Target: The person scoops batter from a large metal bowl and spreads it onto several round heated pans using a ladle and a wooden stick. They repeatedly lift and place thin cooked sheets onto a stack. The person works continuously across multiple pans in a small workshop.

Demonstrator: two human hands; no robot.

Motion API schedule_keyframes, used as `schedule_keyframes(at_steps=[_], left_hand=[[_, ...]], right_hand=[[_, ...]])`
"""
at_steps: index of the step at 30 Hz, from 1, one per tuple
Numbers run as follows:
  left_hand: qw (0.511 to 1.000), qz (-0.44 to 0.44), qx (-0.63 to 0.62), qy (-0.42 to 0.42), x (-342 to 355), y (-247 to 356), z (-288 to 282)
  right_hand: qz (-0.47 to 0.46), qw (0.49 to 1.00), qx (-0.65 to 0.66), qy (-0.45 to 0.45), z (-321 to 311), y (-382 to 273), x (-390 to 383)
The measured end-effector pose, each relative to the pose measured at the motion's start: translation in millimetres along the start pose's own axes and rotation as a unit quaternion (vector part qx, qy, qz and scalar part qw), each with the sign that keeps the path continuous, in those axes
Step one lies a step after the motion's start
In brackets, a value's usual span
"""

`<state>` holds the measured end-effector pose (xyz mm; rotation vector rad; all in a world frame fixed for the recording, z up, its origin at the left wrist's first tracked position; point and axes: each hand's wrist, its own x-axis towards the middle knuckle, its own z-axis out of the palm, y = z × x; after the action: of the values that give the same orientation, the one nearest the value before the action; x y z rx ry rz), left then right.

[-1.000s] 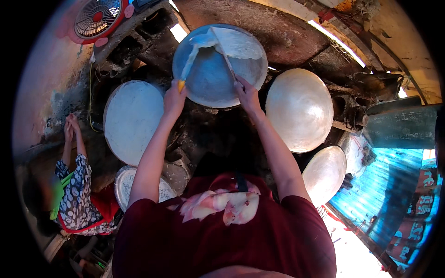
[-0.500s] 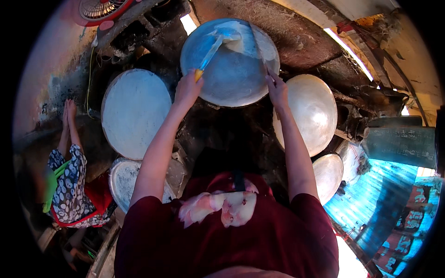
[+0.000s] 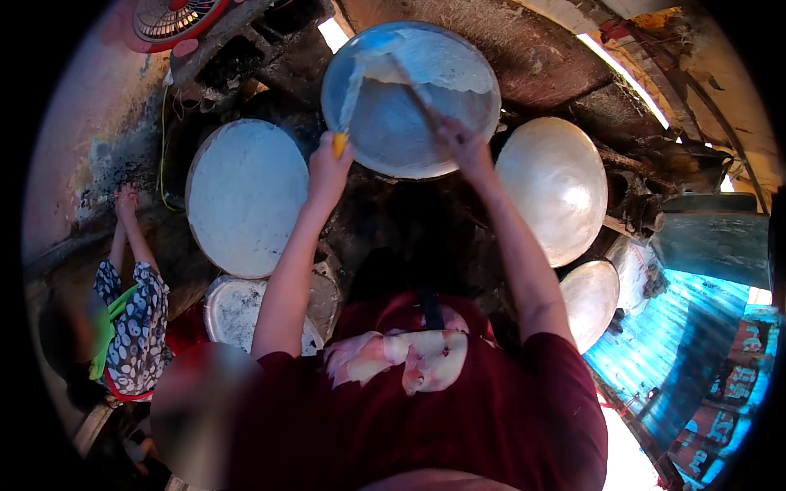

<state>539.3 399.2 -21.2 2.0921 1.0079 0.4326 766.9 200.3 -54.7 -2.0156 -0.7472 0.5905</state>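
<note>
My left hand (image 3: pixel 329 176) is closed around the yellow handle of a tool with a long pale blade (image 3: pixel 352 102), held over a big round metal pan (image 3: pixel 393 151). In my right hand (image 3: pixel 467 154) is a long, thin, dark blade or stick (image 3: pixel 416 98), smeared by motion. It slants to the far left, and its tip meets or overlaps the left tool's end near the pan's far edge; contact is unclear. A thin, pale, sheet-like layer (image 3: pixel 446 64) with an uneven front edge covers the pan's far part. The nearer metal is bare and grey.
Large round plates flank the pan: a whitish one (image 3: pixel 246 200) left, a shiny one (image 3: pixel 550 192) right. Smaller discs (image 3: pixel 589 303) sit nearer. Another person (image 3: pixel 135 319) in a spotted top is at far left; a blurred round shape (image 3: pixel 205 413) appears lower left. A red fan (image 3: pixel 176 18) stands top left.
My right hand has moved left, swinging its tool's tip from the pan's right side to the far left. The pale layer shows more broadly across the far side. The blurred shape has appeared.
</note>
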Motion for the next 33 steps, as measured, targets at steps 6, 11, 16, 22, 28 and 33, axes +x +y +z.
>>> schedule_keyframes(at_steps=[6,11,16,22,28,33], left_hand=[[0.996,-0.034,0.07,-0.048,-24.0,-4.8,1.4],[0.99,-0.116,0.073,-0.038,-111.1,-27.7,-31.4],[0.996,-0.061,-0.052,0.032,-96.1,8.3,-3.4],[0.996,-0.044,0.071,-0.008,-42.1,9.6,9.5],[0.988,-0.106,0.106,-0.026,-129.3,4.9,-7.6],[0.997,-0.071,-0.011,0.031,-145.6,13.6,4.1]], right_hand=[[-0.059,0.998,-0.004,0.001,-4.8,7.0,13.9],[0.047,0.997,0.045,0.043,-29.0,9.2,-19.0],[-0.087,0.996,0.023,0.018,27.2,27.6,-46.8],[-0.021,0.999,0.013,-0.035,-37.4,6.1,30.2],[-0.108,0.979,-0.048,-0.164,-61.9,-23.9,9.8],[-0.041,0.994,-0.016,-0.104,-76.0,28.1,39.2]])
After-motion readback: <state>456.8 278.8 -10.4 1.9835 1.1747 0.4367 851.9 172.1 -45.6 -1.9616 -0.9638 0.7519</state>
